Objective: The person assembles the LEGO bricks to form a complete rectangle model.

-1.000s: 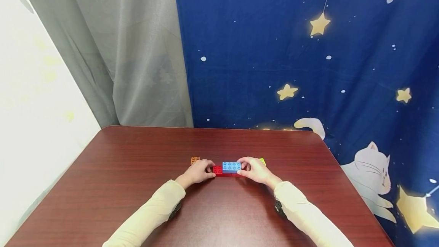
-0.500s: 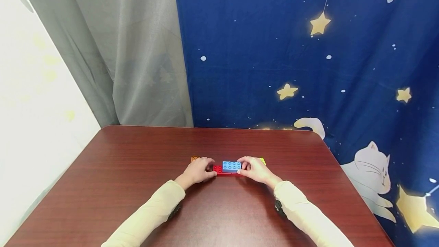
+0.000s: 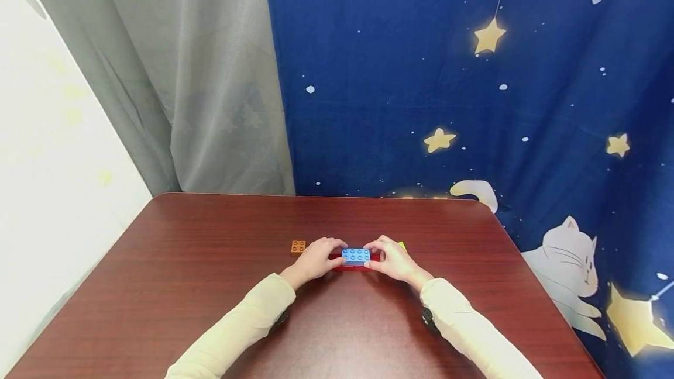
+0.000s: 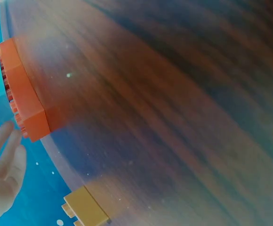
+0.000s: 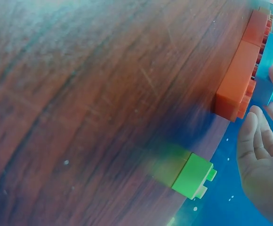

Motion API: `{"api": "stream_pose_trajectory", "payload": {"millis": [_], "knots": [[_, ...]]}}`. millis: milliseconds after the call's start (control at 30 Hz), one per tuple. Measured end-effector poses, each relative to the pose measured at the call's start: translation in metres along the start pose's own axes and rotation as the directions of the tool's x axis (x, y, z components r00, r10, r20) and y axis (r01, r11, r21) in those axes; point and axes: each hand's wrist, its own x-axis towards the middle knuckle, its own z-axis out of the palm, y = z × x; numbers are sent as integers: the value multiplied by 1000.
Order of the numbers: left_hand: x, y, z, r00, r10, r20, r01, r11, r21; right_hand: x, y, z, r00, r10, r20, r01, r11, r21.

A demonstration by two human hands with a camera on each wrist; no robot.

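Note:
A blue eight-studded toy brick [image 3: 356,256] lies lengthwise over two red toy bricks [image 3: 351,268] set end to end on the table. Red studs show along the seam under the blue brick [image 5: 269,61] in the right wrist view. My left hand [image 3: 320,257] has thumb and forefinger at the blue brick's left end, one on the near side and one on the far. At its right end, my right hand [image 3: 394,259] pinches it the same way. The other fingers of the right hand [image 5: 263,160] hang beside the red brick [image 5: 235,82].
Left of the left hand stands a small orange brick [image 3: 298,247]. A lime-green brick [image 3: 402,246] is partly hidden behind the right hand, showing fully as a green brick [image 5: 193,176] in the right wrist view. The table [image 3: 221,221] ends at a blue starry curtain [image 3: 368,104].
My left hand has moved right, from the left end of the red bricks to the blue brick, uncovering the orange brick. The right hand has stayed at the blue brick's right end.

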Motion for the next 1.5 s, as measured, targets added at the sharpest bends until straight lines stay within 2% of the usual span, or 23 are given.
{"api": "stream_pose_trajectory", "payload": {"millis": [233,433,600,700,933,1033,1300,1500], "knots": [[0,-2,1,999,-44,28,46,993,-110,0,-2,-2,1000,-25,18,24,999,45],[1,-6,2,999,-44,32,48,989,-138,-1,-2,-3,998,-49,30,46,996,79],[1,-6,1,998,-48,41,54,987,-153,0,-3,-2,998,9,55,-12,999,48],[3,-6,0,998,-39,47,46,989,-138,1,-2,-2,998,20,67,-22,999,32],[6,-5,-2,999,-9,38,9,1000,-12,1,-1,-2,996,23,83,-25,999,27],[7,-5,-2,999,-9,42,10,1000,-12,1,0,-2,995,41,86,-43,999,25],[5,-8,-1,996,-37,81,48,990,-132,0,1,0,996,35,81,-38,998,40],[5,-11,-1,994,-37,100,53,986,-159,1,0,-1,996,-5,85,1,999,41]]}}
